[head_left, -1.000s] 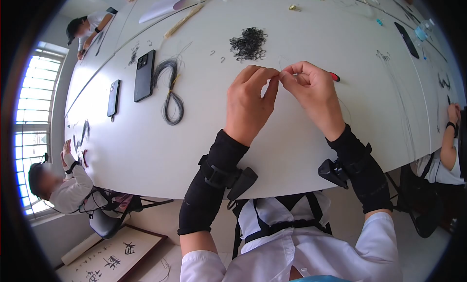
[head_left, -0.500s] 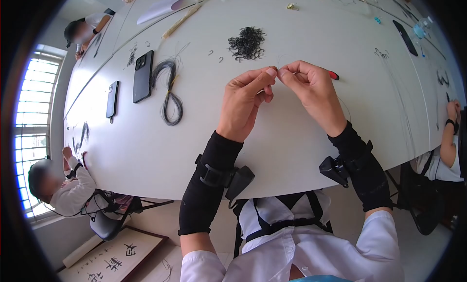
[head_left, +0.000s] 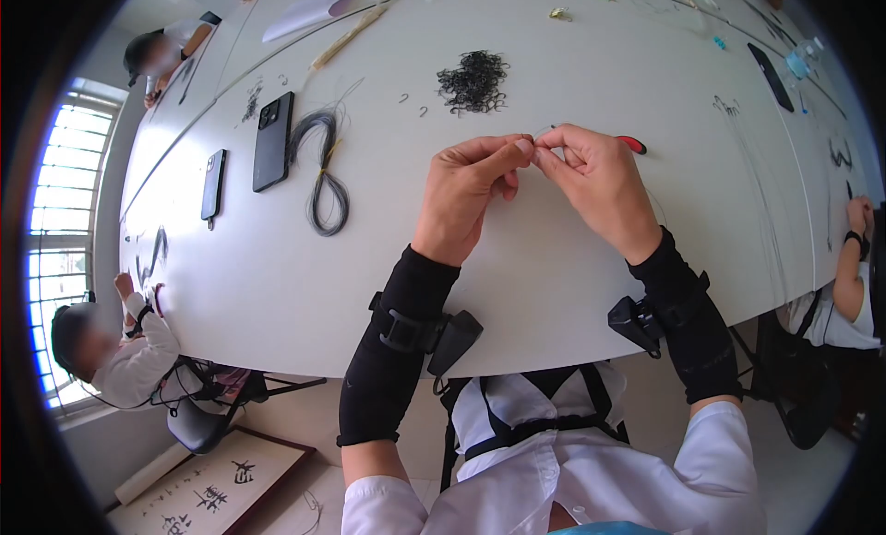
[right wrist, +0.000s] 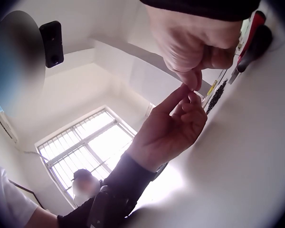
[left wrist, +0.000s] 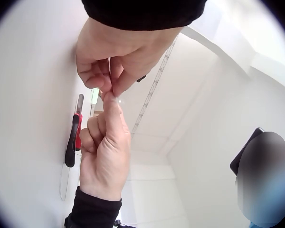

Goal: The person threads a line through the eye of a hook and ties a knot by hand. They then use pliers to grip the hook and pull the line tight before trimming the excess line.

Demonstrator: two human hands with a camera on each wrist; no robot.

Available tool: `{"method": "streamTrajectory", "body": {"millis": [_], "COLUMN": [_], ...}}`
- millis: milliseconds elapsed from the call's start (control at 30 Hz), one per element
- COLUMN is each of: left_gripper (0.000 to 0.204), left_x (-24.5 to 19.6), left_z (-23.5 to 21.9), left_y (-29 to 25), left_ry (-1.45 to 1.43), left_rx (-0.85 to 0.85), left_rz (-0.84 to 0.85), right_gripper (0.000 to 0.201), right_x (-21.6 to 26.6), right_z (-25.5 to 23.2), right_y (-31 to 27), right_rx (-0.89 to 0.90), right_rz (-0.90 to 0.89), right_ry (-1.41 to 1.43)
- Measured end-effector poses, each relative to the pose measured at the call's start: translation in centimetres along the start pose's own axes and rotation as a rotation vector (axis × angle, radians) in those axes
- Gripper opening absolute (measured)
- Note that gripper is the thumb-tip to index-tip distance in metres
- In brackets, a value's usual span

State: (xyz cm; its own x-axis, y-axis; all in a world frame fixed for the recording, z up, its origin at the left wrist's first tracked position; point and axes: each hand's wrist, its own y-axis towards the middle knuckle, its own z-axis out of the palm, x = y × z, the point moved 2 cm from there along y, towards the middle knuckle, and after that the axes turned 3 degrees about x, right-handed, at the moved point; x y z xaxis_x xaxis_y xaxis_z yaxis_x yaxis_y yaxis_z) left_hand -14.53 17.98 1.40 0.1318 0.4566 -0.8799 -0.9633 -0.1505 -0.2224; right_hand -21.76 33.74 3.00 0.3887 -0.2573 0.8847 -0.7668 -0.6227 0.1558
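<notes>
Both hands meet fingertip to fingertip over the white table [head_left: 517,295]. My left hand [head_left: 466,189] pinches a tiny dark fish hook between thumb and forefinger, almost entirely hidden by the fingertips. Touching it, my right hand [head_left: 595,184] pinches fine fishing line; a thin strand [head_left: 658,206] curves out beside the wrist. Just past the hands lies a pile of black fish hooks [head_left: 472,81], with a loose hook [head_left: 424,112] to its left. Pliers with red and black handles [left wrist: 74,137] lie beside the right hand, mostly hidden by it in the head view.
On the left are a tied bundle of grey line [head_left: 325,180], a large phone [head_left: 273,143] and a smaller phone [head_left: 213,186]. Hooks with long strands [head_left: 727,105] lie to the right, before another phone [head_left: 771,77] and a bottle [head_left: 803,57]. Other people sit around the table.
The left hand has turned, bringing its thumb on top and its other fingers curled beneath. The right hand has shifted slightly; both fingertips stay together.
</notes>
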Motion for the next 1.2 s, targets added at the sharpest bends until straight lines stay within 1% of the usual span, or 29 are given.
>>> {"method": "streamTrajectory", "body": {"millis": [133, 233, 300, 433, 533, 733, 833, 933, 1033, 1133, 1200], "left_gripper": [0.016, 0.014, 0.013, 0.013, 0.014, 0.015, 0.016, 0.016, 0.018, 0.019, 0.019], "left_x": [-0.1, 0.1, 0.2, -0.2, -0.3, -1.1, -1.6, -2.0, -2.2, -2.1, -2.0], "left_z": [0.0, -0.2, -0.3, 0.0, -0.3, -0.5, -0.6, -0.7, -0.6, -0.2, 0.1], "left_y": [0.0, 0.1, 0.2, 0.0, 0.2, -0.1, -0.2, -0.4, -0.6, -0.8, -0.9], "left_ry": [0.068, 0.061, 0.018, -0.003, 0.014, 0.032, 0.053, 0.126, 0.261, 0.372, 0.407], "left_rx": [0.005, 0.026, 0.066, 0.079, 0.086, 0.047, 0.047, 0.035, 0.032, 0.030, 0.031], "left_rz": [0.012, 0.026, 0.022, 0.000, 0.009, 0.031, 0.052, 0.090, 0.099, 0.089, 0.082], "right_gripper": [0.011, 0.010, 0.010, 0.011, 0.012, 0.011, 0.017, 0.021, 0.024, 0.023, 0.022], "right_x": [0.3, 0.9, 1.5, 1.4, 2.0, 1.8, 2.6, 1.8, 1.7, 1.8, 1.7], "right_z": [-0.1, -0.3, -0.4, -0.5, -0.5, -0.3, -1.0, -1.0, -2.0, -1.9, -2.1], "right_y": [-0.2, -0.4, -0.4, -0.4, -0.6, -0.8, -0.6, -0.7, -0.1, 0.0, 0.0], "right_rx": [-0.011, 0.018, 0.026, 0.071, 0.158, 0.215, 0.356, 0.008, -0.052, -0.014, 0.023], "right_rz": [-0.060, -0.007, -0.001, 0.015, 0.059, 0.031, 0.111, -0.263, -0.187, -0.125, -0.090], "right_ry": [-0.109, -0.132, -0.131, -0.130, -0.171, -0.154, -0.237, -0.323, -0.161, 0.023, 0.020]}}
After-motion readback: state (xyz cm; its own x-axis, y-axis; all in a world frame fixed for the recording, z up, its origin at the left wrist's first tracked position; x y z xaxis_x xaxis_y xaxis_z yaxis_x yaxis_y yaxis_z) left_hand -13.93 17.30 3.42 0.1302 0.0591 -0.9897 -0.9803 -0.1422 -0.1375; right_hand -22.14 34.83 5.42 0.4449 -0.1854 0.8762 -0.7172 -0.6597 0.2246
